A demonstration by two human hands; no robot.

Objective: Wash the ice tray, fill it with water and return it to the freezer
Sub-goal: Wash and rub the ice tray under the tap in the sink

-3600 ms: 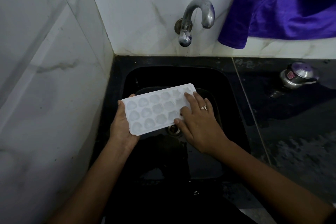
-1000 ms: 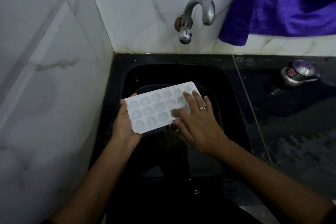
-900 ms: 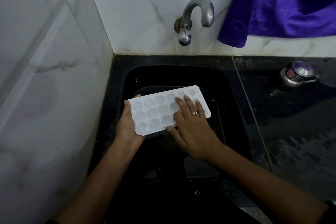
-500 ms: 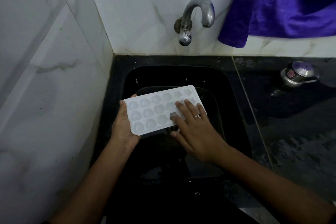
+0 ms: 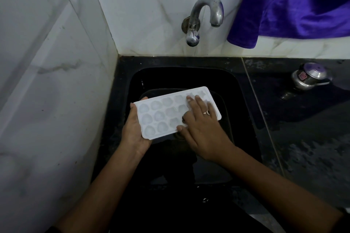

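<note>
A white ice tray (image 5: 161,113) with several moulded cavities is held level over the black sink (image 5: 236,89). My left hand (image 5: 133,130) grips the tray's left end from below, thumb on the near edge. My right hand (image 5: 202,125) lies flat on the tray's right half, fingers straight and spread across the cavities, a ring on one finger. The steel tap (image 5: 203,17) sticks out of the wall above the sink; no water runs from it.
White marble tiles form the wall at left (image 5: 47,81) and behind. A purple cloth (image 5: 295,5) hangs at the upper right. A steel pressure-cooker lid (image 5: 310,77) sits on the dark wet counter (image 5: 312,147) to the right.
My right hand has slid back and forth over the tray's cavities, and now reaches farther toward the tray's far right. The tray has shifted slightly in my left hand.
</note>
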